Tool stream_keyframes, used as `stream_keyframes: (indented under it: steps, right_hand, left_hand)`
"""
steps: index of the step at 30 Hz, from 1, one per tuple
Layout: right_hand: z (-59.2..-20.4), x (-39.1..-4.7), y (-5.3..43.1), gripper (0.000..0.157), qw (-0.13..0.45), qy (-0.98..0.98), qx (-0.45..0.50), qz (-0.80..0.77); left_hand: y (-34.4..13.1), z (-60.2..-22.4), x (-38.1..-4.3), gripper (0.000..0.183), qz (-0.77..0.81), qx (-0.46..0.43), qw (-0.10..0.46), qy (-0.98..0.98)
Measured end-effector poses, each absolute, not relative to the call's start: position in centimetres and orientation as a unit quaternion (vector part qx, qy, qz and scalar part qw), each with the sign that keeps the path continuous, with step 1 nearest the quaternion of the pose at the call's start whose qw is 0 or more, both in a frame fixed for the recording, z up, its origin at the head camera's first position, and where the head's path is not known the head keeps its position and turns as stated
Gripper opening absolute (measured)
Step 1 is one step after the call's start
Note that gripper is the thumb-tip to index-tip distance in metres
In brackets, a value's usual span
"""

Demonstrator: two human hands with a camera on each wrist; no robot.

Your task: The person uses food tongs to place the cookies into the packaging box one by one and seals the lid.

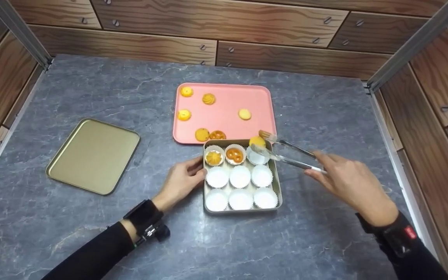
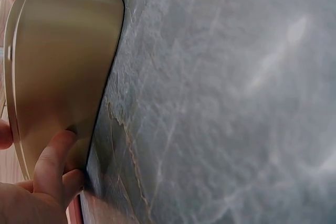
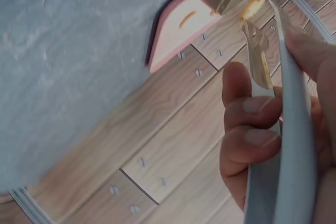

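My right hand (image 1: 350,182) grips metal tongs (image 1: 298,161), whose tips pinch a round yellow cookie (image 1: 257,140). The cookie hangs over the back right paper cup of a gold rectangular tin (image 1: 242,211). My left hand (image 1: 180,179) holds the tin's left side, thumb at the rim and fingers (image 2: 52,163) against the outer wall. White paper cups (image 1: 240,177) stand in rows inside the tin. In the back row, a flower-shaped cookie (image 1: 214,158) fills the left cup and a pretzel-shaped cookie (image 1: 235,155) the middle one.
Behind the tin lies a pink tray (image 1: 228,87) carrying several cookies; the tin's back edge overlaps its front in the head view. A gold lid (image 1: 95,155) rests on the marbled tabletop at left. Wood-patterned panels (image 1: 224,23) border the table.
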State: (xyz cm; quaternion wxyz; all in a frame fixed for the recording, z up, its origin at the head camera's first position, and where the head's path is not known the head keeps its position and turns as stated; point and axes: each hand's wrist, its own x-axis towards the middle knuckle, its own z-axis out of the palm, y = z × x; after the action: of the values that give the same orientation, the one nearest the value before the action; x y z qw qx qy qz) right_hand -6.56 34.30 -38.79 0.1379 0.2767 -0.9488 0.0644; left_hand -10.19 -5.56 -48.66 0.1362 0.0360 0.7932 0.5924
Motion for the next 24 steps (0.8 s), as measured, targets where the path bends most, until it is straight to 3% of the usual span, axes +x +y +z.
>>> stream_keyframes:
  steps: [11, 24]
  right_hand:
    - [-37.3, -6.2, 33.2, 0.056, 0.127, -0.948, 0.29, -0.039]
    - [-36.6, -7.0, 31.9, 0.051, 0.178, -0.919, 0.343, -0.081]
  left_hand:
    - [-5.5, -48.6, -10.3, 0.056, 0.599, 0.032, 0.145, 0.787]
    - [-5.5, -48.7, -10.2, 0.056, 0.601, 0.049, 0.134, 0.786]
